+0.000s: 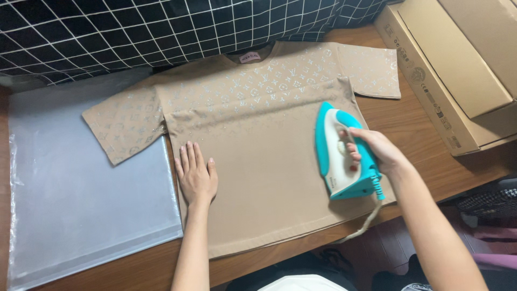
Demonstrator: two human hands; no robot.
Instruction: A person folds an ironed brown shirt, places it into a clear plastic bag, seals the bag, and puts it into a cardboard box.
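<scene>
A beige T-shirt point(258, 161) lies spread flat in the middle of the wooden surface point(420, 134), its far part and sleeves covered in a shiny silver pattern, the near part plain and smooth. The left hand point(196, 175) lies flat on the shirt's left edge, fingers together and straight, palm pressing the fabric. The right hand point(377, 148) is closed around the handle of a turquoise and white iron point(342, 153) standing sole-down on the shirt's right side; its braided cord point(363, 223) hangs over the near edge. Left of the shirt lies a clear, glossy plastic bag point(81, 188), partly under one sleeve. A black cloth with a white grid point(134, 32) lies along the far edge, and cardboard boxes point(458, 70) stand at the far right.
</scene>
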